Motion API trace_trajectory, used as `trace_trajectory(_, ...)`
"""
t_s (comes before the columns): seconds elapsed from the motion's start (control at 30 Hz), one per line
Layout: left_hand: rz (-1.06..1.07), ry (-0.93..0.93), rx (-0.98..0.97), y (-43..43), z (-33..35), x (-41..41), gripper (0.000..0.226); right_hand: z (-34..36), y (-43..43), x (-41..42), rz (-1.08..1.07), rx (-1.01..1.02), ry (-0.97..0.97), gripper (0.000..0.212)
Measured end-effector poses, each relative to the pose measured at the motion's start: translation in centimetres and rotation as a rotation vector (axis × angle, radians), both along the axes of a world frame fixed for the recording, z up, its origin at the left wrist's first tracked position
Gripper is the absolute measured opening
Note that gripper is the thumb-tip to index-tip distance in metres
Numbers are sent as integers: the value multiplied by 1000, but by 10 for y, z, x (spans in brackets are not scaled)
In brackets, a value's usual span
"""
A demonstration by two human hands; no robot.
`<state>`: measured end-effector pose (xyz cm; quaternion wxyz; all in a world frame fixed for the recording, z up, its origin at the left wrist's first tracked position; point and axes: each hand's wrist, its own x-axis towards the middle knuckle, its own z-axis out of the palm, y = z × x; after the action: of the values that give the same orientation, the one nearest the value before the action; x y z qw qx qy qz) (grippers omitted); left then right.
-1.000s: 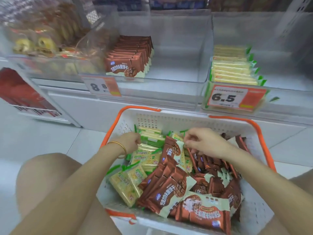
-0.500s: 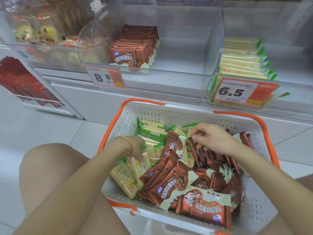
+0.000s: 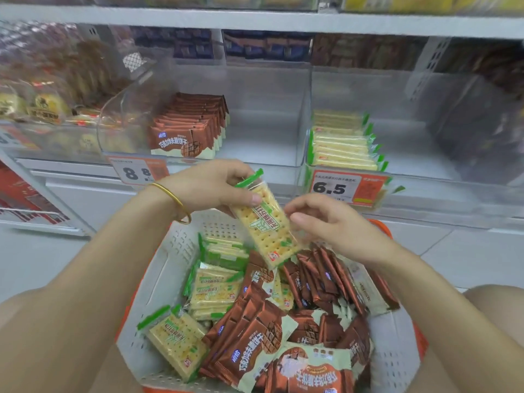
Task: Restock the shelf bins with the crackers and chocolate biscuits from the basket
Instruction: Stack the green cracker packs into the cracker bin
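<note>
My left hand (image 3: pixel 211 187) holds a green-and-clear cracker pack (image 3: pixel 265 224) by its upper end, lifted above the white basket (image 3: pixel 158 282). My right hand (image 3: pixel 326 222) hovers at the pack's right edge with curled fingers, and I cannot tell if it touches. The basket holds several cracker packs (image 3: pixel 215 282) on the left and brown chocolate biscuit packs (image 3: pixel 255 336) across the middle and right. On the shelf, one clear bin (image 3: pixel 255 137) holds a row of chocolate biscuits (image 3: pixel 190 129) and the bin to its right (image 3: pixel 425 143) holds stacked crackers (image 3: pixel 343 140).
Price tags 8.8 (image 3: pixel 136 173) and 6.5 (image 3: pixel 346 188) hang on the bin fronts. A bin of pastries (image 3: pixel 42 109) stands at the left. Darker packets fill the shelf behind. My knees flank the basket on a white tiled floor (image 3: pixel 467 259).
My left hand has come up out of the basket with one cracker pack. My right hand left the chocolate biscuits and rose beside it. The view tilted up toward the shelf.
</note>
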<state>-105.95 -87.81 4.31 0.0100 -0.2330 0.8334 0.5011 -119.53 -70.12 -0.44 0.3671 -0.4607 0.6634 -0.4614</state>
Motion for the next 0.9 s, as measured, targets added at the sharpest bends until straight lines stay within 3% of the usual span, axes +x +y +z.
trace_trajectory(0.17, -12, 126, 56, 27, 15, -41, 11, 15, 19, -19, -71, -51, -46, 16)
trace_trajectory(0.3, 66, 232, 180, 44, 23, -66, 66, 27, 32, -35, -221, -165, -191, 21)
trace_trajectory(0.37, 52, 183, 184, 50, 23, -76, 77, 30, 33, -43, -295, -248, -277, 28)
trace_trajectory(0.43, -5, 154, 59, 56, 25, -89, 56, 35, 32, -51, -350, -292, -303, 37)
trace_trajectory(0.53, -15, 285, -184, 61, 40, -110, 26, 55, 32, -70, -420, -360, -273, 45)
trace_trajectory(0.63, -42, 391, -404, 65, 60, -128, 25, 76, 38, -98, -531, -461, -138, 52)
trace_trajectory(0.7, -128, 362, -581, 66, 63, -139, 27, 80, 40, -113, -550, -474, -43, 50)
trace_trajectory(0.9, -302, 124, -767, 60, 44, -159, 38, 57, 43, -131, -473, -200, 165, 28)
